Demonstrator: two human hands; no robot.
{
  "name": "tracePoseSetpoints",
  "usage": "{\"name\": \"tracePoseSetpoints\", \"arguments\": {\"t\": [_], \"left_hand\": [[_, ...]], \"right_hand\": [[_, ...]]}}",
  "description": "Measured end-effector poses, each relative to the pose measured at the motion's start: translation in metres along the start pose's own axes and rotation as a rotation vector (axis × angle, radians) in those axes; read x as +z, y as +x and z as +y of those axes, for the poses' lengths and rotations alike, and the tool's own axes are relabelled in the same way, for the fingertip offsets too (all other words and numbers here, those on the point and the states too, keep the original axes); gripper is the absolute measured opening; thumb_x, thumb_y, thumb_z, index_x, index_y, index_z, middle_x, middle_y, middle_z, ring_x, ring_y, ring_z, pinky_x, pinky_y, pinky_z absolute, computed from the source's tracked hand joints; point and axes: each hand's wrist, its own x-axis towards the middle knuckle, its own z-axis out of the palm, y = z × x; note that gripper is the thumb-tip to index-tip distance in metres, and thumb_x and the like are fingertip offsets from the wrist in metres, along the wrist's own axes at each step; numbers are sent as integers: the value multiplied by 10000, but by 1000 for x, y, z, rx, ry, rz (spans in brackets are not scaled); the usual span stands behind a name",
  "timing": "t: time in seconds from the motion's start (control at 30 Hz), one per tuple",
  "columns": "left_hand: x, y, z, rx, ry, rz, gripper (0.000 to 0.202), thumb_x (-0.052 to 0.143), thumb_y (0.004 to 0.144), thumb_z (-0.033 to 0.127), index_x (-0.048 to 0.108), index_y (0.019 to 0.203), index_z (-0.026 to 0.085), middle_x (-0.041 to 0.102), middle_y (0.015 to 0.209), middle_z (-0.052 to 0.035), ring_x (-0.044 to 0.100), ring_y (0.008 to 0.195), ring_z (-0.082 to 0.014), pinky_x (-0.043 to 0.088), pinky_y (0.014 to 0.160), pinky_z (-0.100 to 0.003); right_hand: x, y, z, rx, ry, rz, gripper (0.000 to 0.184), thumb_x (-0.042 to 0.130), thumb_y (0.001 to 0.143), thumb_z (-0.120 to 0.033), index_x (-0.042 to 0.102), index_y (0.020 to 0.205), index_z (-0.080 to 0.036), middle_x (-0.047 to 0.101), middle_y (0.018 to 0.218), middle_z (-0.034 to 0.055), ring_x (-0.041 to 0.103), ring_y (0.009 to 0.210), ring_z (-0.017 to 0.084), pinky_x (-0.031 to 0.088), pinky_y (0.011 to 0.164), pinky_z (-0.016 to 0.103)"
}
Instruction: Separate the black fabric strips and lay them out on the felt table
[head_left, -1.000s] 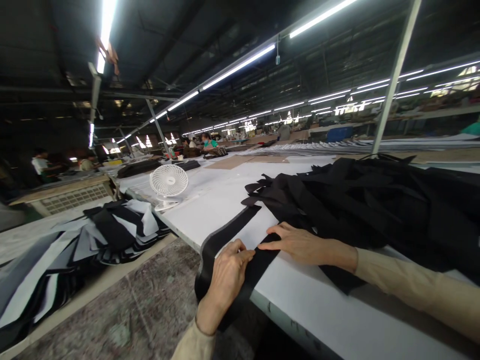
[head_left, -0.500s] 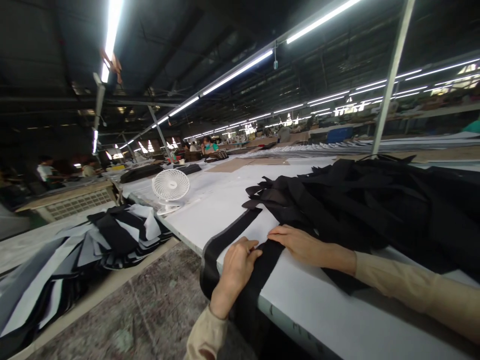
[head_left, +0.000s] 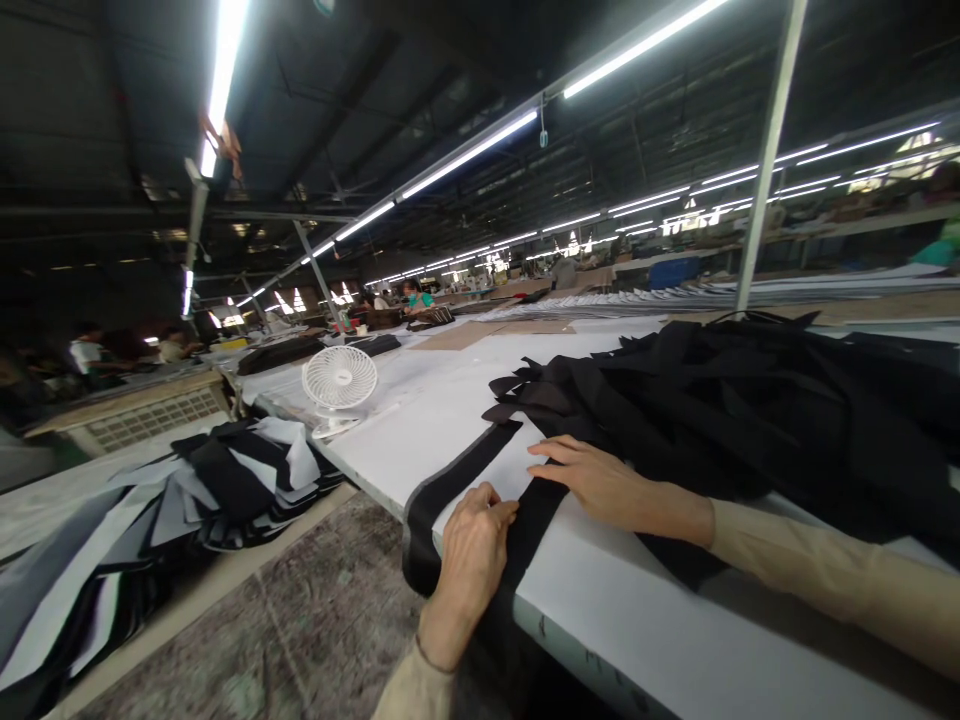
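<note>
A black fabric strip [head_left: 538, 515] lies across the white tabletop near its front edge and hangs over it. Thumb and fingers of my left hand [head_left: 476, 540] are pinched together at the strip's left edge. My right hand [head_left: 592, 480] rests over the strip's far part, fingers stretched and slightly apart, fingertips just past its left edge. Left of these, a stack of black strips [head_left: 461, 468] also drapes over the edge. Beyond my right hand spreads a big loose heap of black fabric pieces [head_left: 720, 400].
A white fan [head_left: 340, 378] stands at the table's left edge. Lower to the left, black, grey and white fabric pieces [head_left: 217, 480] lie fanned out on another surface. A metal post [head_left: 769, 160] rises behind the heap. Several people work far back.
My right hand's fingers have lifted and spread from their pinch on the strip. My left hand has shifted slightly down, still at the strip. The view has turned a little.
</note>
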Motion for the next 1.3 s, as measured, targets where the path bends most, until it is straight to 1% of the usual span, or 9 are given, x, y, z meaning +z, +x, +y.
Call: {"name": "tracePoseSetpoints", "arguments": {"t": [0.1,0.23,0.33,0.43,0.7,0.87,1.03,1.13,1.3], "left_hand": [[5,22,9,21,35,-30,300,430,895,154,710,950,246,583,848,-35,560,832,-158,416,698,-253],[6,38,11,-7,-49,-65,250,473,894,204,697,1001,237,612,898,-37,582,868,-162,423,731,-251],[-1,29,4,-106,-163,-84,237,541,873,261,673,1065,221,640,892,-24,592,832,-154,427,743,-252],[-8,10,-2,-163,-209,-75,199,566,849,215,695,995,256,629,851,6,579,791,-138,414,704,-243],[-5,-11,2,8,55,-16,321,395,925,182,692,990,285,565,863,-21,532,818,-150,383,674,-256],[4,17,10,52,60,-50,297,420,901,162,704,923,248,572,857,-26,549,810,-156,393,688,-262],[10,47,13,34,-68,-106,272,442,895,197,713,910,223,604,874,-38,580,806,-165,410,695,-266],[2,38,3,-22,-158,-111,231,511,879,267,683,1028,231,636,863,-20,595,785,-153,428,708,-258],[-6,1,-11,-111,-279,-19,232,545,838,154,705,978,247,613,864,-7,588,815,-151,424,718,-257]], "right_hand": [[6,2,3,-17,149,-5,612,350,693,59,591,1207,-171,598,1209,86,539,1119,181,427,986,349],[14,0,11,31,168,-32,569,350,715,44,596,1190,-150,607,1191,98,547,1113,190,426,993,366],[17,-3,14,69,139,-55,593,349,708,51,580,1220,-137,573,1243,105,525,1142,198,420,1004,369],[16,-4,13,76,125,-72,619,350,699,61,579,1232,-154,558,1253,93,517,1139,194,424,996,351],[0,1,1,-47,-18,-240,727,372,677,83,564,1264,-300,520,1209,92,510,1078,212,451,913,379],[0,4,-3,-1,21,-35,594,372,689,64,627,1160,-192,555,1238,103,504,1130,216,410,982,396],[11,3,5,87,174,-47,539,342,742,32,582,1198,-127,631,1146,115,566,1082,206,446,966,381],[17,-1,10,116,175,-36,553,352,763,14,542,1259,-141,592,1230,111,523,1162,213,413,1013,406],[24,-5,13,130,140,-12,509,363,800,-17,534,1269,-119,557,1273,129,498,1191,219,399,1034,413]]}}
